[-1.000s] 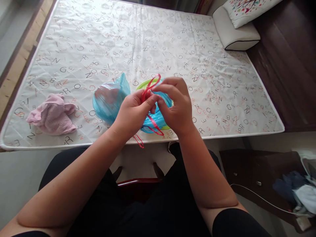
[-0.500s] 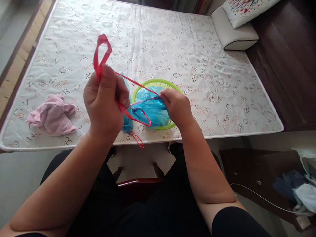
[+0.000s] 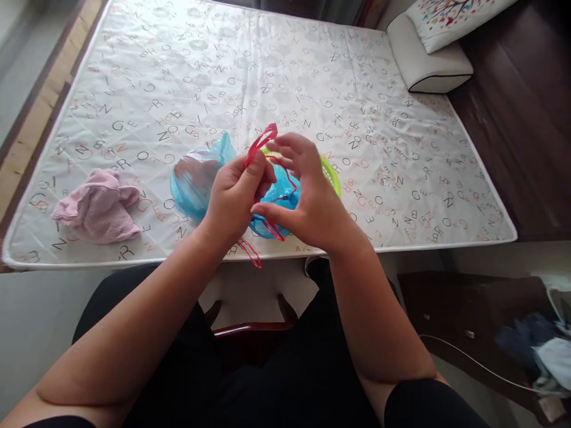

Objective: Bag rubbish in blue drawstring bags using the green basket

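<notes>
My left hand (image 3: 241, 187) is closed around a red plastic drawstring (image 3: 263, 139), whose loop sticks up past the thumb. Close beside it, my right hand (image 3: 307, 190) has its fingers spread and curved and grips nothing. The drawstring runs down to a blue plastic bag (image 3: 283, 184) lying in a lime-green basket (image 3: 332, 172); both are partly hidden by my hands. To the left, a second blue plastic bag (image 3: 191, 187) bulges with something reddish-brown that I cannot make out. Its red drawstring (image 3: 250, 252) hangs over the near edge.
A crumpled pink towel (image 3: 98, 208) lies at the left on the letter-patterned padded surface (image 3: 379, 131). At the far right are a cream cushioned block (image 3: 435, 59) and a printed pillow (image 3: 446, 27). Below right, a white cord (image 3: 473, 362) crosses a dark wooden piece (image 3: 446, 309).
My left hand has come down and right with the drawstring, uncovering the left bag. My right hand has let go of the drawstring and opened beside it.
</notes>
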A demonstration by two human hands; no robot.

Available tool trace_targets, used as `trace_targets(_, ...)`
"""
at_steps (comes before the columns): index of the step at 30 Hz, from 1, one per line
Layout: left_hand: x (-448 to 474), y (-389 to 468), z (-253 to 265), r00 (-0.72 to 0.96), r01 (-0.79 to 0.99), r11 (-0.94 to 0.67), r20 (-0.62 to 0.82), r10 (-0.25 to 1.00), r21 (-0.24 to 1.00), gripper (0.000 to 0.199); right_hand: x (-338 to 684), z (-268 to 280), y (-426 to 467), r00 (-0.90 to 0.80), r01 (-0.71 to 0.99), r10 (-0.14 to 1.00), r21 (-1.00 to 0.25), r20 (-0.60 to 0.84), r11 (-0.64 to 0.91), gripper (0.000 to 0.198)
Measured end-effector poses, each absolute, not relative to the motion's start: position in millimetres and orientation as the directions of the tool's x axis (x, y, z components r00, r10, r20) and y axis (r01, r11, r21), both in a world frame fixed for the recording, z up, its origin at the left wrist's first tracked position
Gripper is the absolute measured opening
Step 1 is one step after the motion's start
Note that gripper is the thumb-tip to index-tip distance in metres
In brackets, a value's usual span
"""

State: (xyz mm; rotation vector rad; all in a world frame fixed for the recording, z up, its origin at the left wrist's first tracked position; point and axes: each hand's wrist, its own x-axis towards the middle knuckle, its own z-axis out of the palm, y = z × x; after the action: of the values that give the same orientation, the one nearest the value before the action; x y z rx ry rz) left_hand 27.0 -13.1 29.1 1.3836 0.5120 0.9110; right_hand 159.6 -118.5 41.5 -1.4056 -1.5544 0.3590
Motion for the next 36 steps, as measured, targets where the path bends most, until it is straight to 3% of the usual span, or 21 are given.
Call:
trace_targets(6, 28, -15, 32, 0.531, -0.222, -0.063, 0.175, 0.829, 0.973, 0.051, 150, 46, -127, 0.172, 0.555, 0.958, -0.826, 0.230, 0.098, 0.057)
trace_targets(14, 24, -12, 26, 0.557, -0.135, -0.010, 0.085, 0.826, 0.991, 0.050, 138, 54, -129, 0.195, 0.466, 0.978, -0.884, 0.069, -0.030, 0.065)
trace_targets(17, 24, -9, 26, 0.599, -0.101, 0.056, 0.016, 0.800, 0.993, 0.047, 146, 53, -128, 0.220, 0.429, 0.976, -0.899, 0.010, -0.088, 0.039)
trace_targets(20, 28, -8, 28, 0.620, -0.053, 0.158, -0.092, 0.780, 0.986, 0.042, 157, 45, -122, 0.275, 0.276, 0.961, -0.956, -0.025, -0.103, 0.011)
trace_targets(23, 31, -9, 27, 0.594, 0.028, 0.279, -0.241, 0.768, 0.960, 0.036, 167, 30, -113, 0.430, 0.142, 0.903, -0.987, -0.013, -0.082, 0.022)
trace_targets(25, 32, -11, 25, 0.564, 0.060, 0.326, -0.302, 0.769, 0.943, 0.029, 170, 20, -108, 0.523, 0.142, 0.852, -0.988, 0.025, -0.058, 0.027)
trace_targets(27, 32, -13, 24, 0.550, 0.049, 0.304, -0.280, 0.787, 0.951, 0.022, 168, 14, -106, 0.549, 0.194, 0.833, -0.980, 0.073, -0.042, 0.028)
trace_targets(31, 32, -17, 20, 0.599, -0.034, 0.140, -0.092, 0.796, 0.990, 0.010, 157, 16, -108, 0.503, 0.322, 0.853, -0.946, 0.139, -0.036, 0.022)
trace_targets(36, 32, -20, 12, 0.625, -0.095, 0.081, -0.004, 0.781, 0.992, 0.009, 149, 22, -114, 0.442, 0.515, 0.879, -0.853, 0.180, -0.084, 0.019)
